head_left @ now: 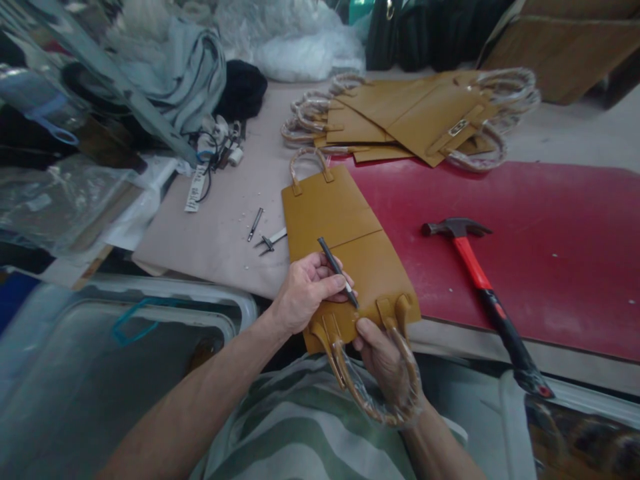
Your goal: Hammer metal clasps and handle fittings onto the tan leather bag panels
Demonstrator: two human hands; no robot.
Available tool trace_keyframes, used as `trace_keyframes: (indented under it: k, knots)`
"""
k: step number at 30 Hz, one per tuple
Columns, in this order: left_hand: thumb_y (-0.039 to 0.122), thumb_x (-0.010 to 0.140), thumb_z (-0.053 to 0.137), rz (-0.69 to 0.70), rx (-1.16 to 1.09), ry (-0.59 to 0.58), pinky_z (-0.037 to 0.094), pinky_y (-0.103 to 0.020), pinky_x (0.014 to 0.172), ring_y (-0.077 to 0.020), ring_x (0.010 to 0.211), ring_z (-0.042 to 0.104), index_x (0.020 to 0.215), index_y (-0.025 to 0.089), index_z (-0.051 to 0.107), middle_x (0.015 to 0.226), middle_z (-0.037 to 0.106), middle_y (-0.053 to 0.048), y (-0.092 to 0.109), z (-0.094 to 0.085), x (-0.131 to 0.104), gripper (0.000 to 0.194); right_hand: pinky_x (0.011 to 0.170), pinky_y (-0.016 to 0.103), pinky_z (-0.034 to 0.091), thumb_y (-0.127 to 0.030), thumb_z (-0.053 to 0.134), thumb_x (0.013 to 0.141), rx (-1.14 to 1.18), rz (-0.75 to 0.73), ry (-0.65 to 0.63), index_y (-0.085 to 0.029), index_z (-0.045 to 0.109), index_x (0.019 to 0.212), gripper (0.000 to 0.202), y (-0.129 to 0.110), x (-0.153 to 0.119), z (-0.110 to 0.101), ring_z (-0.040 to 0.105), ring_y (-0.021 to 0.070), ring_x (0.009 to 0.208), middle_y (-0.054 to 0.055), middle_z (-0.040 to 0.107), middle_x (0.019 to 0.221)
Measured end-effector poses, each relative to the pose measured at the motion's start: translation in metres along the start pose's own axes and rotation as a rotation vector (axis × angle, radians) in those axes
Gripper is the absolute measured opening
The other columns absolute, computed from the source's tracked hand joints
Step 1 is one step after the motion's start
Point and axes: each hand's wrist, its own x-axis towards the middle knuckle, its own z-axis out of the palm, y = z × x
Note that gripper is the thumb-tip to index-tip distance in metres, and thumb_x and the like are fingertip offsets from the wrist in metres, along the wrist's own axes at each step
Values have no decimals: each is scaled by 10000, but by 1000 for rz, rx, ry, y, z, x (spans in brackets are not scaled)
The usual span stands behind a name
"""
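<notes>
A tan leather bag panel (330,207) with a handle at each end lies partly on the table, its near end over my lap. My left hand (313,290) is closed round a dark pen-like tool (329,255), its tip down close to the panel's near edge. My right hand (383,353) grips that edge, thumb on top and fingers hidden beneath. Around the right hand loops the near handle (355,390), wrapped in clear plastic. Left of the panel are a caliper-like metal tool (270,241), partly covered by it, and a small metal punch (255,225).
A claw hammer (475,267) with a red and black handle lies on the red mat (555,240). Behind are stacked tan bag panels (370,110) with wrapped handles. Cords with a white tag (195,190) lie at left. A pale plastic bin (100,347) stands below left.
</notes>
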Motion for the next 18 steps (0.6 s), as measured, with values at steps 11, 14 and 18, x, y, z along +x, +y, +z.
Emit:
trace_keyframes:
  k: [11, 14, 18]
  knots:
    - [324, 614, 929, 8, 22, 9, 590, -236, 627, -167, 675, 734, 932, 144, 580, 795, 743, -43, 0, 0, 0, 505, 543, 304, 421, -502, 759, 776, -16, -25, -7, -233, 541, 522, 429, 1, 2, 0, 438, 128, 492, -23, 506, 500]
    - [314, 655, 905, 28, 48, -10, 596, -241, 648, -167, 693, 737, 941, 144, 584, 808, 746, -45, -1, -2, 0, 462, 543, 303, 417, -483, 751, 787, -20, -28, -9, -233, 542, 534, 413, 1, 2, 0, 439, 130, 495, -27, 499, 501]
    - [291, 722, 858, 73, 111, -30, 599, -249, 681, -166, 727, 739, 953, 148, 590, 839, 746, -47, -4, -4, 0, 382, 546, 301, 413, -479, 753, 789, -32, -27, -6, -230, 548, 527, 416, 2, 2, -1, 477, 138, 518, -20, 510, 513]
